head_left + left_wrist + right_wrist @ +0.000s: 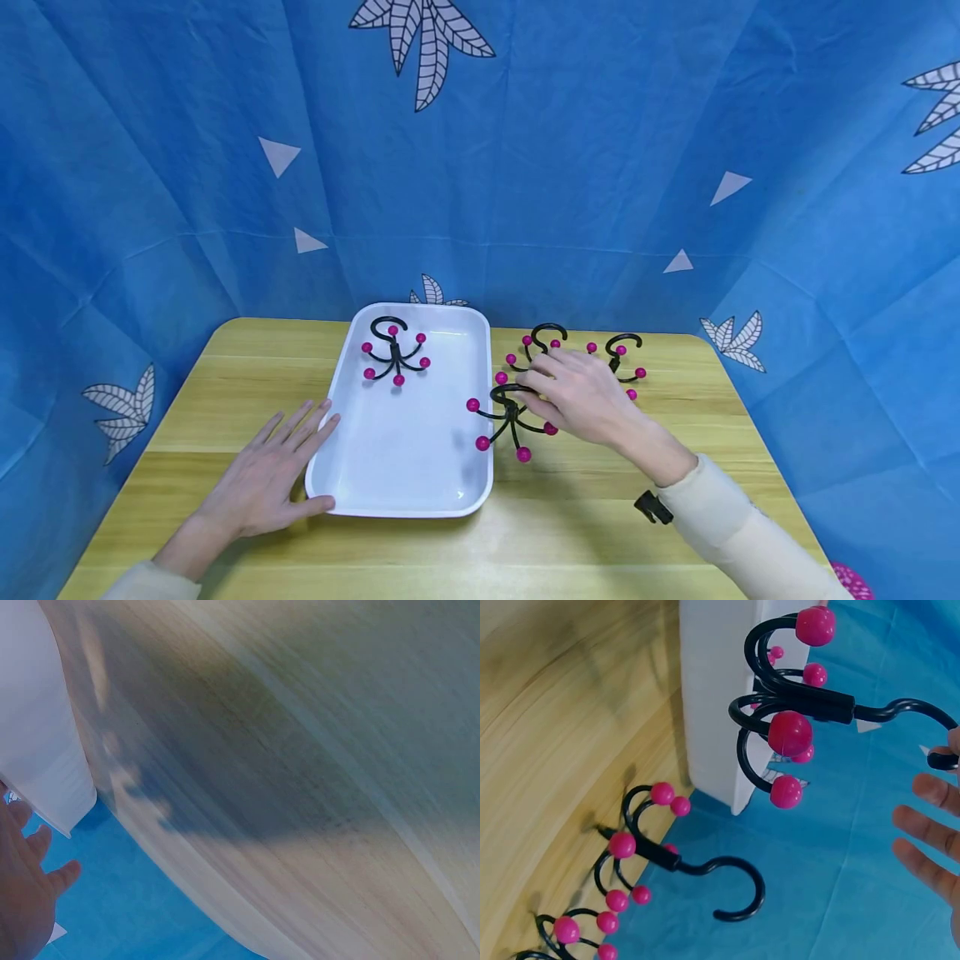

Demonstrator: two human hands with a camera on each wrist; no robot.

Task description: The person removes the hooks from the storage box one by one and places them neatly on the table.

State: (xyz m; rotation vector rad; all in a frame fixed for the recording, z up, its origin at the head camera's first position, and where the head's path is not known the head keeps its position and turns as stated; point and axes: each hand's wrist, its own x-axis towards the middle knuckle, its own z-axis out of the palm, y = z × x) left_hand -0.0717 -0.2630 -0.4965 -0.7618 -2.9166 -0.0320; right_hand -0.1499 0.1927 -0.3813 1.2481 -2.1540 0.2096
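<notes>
1 piece of the job looks done: a tray hook [395, 354], black with pink balls, stands inside the white tray [412, 446], at its far left end. The next piece looks half done. The right hand [577, 392] has its grip pinched on the curved top of a held hook [512, 410], which hangs in the air by the right rim of the tray; I can't tell if any of it is over the tray. At least 2 more look left to do, on the far part of the surface [600, 508] to the right of the tray: a far hook [549, 326] and a right hook [614, 364], each partly hidden by the right hand. The left hand [270, 479] holds no hook; its fingers are straight and apart, at the left rim of the tray
</notes>
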